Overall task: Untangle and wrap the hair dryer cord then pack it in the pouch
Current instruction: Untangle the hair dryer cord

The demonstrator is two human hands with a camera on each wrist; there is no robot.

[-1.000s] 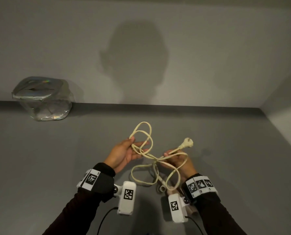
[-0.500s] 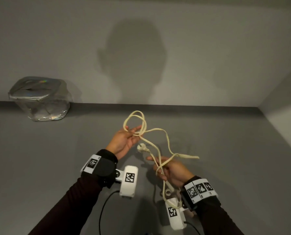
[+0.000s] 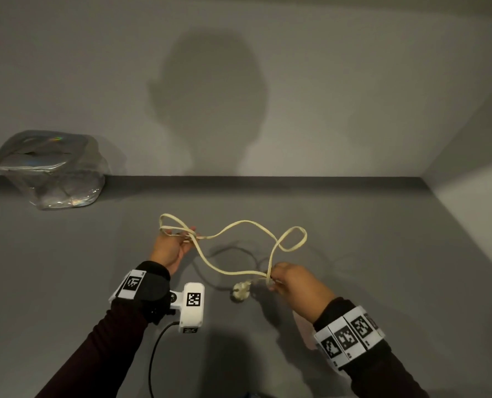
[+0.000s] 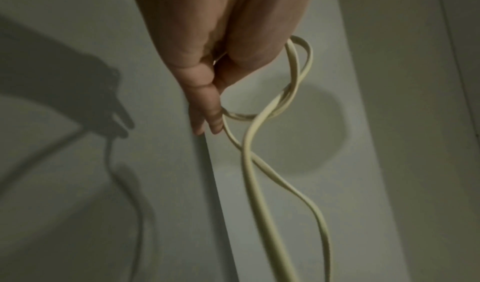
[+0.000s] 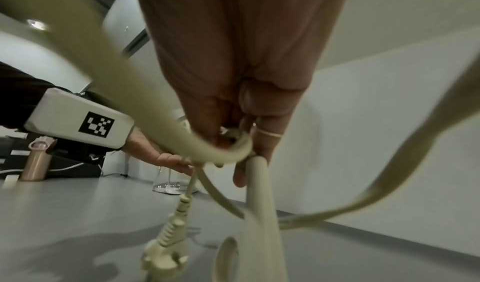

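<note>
a person is standing at a grey counter (image 3: 66, 282) that is meeting a pale wall, both forearms in dark sleeves with marker-printed bands at the wrists. the left hand (image 3: 170, 248) is reaching forward above the counter, fingers and thumb closing around a small loop of a flat cream cord (image 3: 239, 224); in the left wrist view the cord (image 4: 262, 183) is crossing over itself just below the fingertips (image 4: 215, 122) and two strands are trailing away from the hand. the right hand (image 3: 293, 281) is sitting lower and nearer the person, pinching a bunched part of the same cord; in the right wrist view the fingers (image 5: 259, 142) are curling round a bend of the cord (image 5: 259, 194), and a thin ring is showing on one finger. between the two hands the cord is hanging in the air in a loose wave, with one open loop standing up beyond the right hand. the plug (image 3: 241, 291) is dangling just left of the right hand, above the counter; the right wrist view is showing the plug (image 5: 163, 251) pointing downward. a clear pouch (image 3: 52, 170) with a silvery top is sitting at the far left of the counter against the wall, well apart from both hands.
</note>
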